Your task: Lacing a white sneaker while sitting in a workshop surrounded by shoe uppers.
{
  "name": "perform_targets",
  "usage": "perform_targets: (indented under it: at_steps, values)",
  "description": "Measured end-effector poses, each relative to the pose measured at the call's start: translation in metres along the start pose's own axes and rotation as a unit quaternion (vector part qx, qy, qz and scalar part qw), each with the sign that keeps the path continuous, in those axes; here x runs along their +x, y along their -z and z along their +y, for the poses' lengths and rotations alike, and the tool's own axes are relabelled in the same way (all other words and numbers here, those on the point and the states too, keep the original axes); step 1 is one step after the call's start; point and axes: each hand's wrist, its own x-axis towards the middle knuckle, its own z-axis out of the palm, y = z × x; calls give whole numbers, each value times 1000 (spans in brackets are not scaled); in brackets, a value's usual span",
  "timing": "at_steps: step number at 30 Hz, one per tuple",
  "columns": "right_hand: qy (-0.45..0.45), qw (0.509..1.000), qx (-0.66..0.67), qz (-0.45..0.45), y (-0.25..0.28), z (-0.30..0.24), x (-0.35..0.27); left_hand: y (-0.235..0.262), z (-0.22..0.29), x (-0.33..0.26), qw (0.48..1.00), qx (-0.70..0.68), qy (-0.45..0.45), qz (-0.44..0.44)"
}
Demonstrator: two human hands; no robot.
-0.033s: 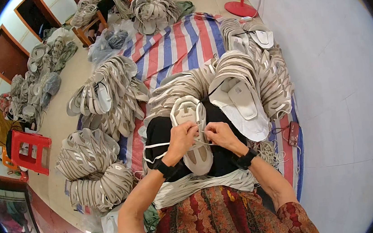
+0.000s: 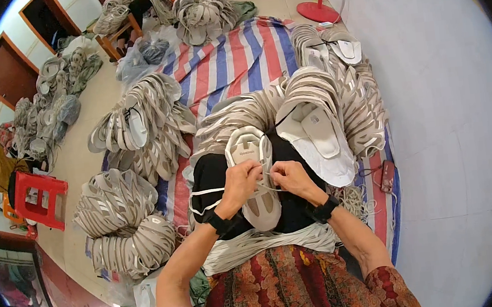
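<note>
A beige and white shoe upper (image 2: 262, 211) lies lengthwise on my lap, over black cloth (image 2: 209, 172). Both hands meet above its middle, fingers pinched. My left hand (image 2: 241, 183) rests over the left side of the upper and grips a white shoelace (image 2: 207, 192), whose loose part trails left across the black cloth. On the right side, my right hand (image 2: 292, 177) pinches a thin stretch of lace next to the eyelets. The exact lace ends between the fingertips are too small to make out. A bundle of white laces (image 2: 268, 248) lies across my lap near my body.
Stacked shoe uppers (image 2: 312, 101) curve around the far side of my lap. More stacks (image 2: 127, 247) stand at the left on a striped sheet (image 2: 231, 65). A red stool (image 2: 41, 199) and another person (image 2: 4, 164) are farther left; a white wall (image 2: 447, 132) rises at the right.
</note>
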Motion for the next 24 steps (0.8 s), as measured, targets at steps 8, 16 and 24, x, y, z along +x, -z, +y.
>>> perform_targets:
  at_steps: [8,16,24]
  values:
    - [83,986,-142,12,-1,-6,14,-4,7,5,999,-35,10,-5]
    - [257,937,-222,78,-3,-38,12,46,-20,-28,985,-86,80,130]
    - [280,934,-221,-30,-40,-46,24,51,-32,-37,996,-27,85,16]
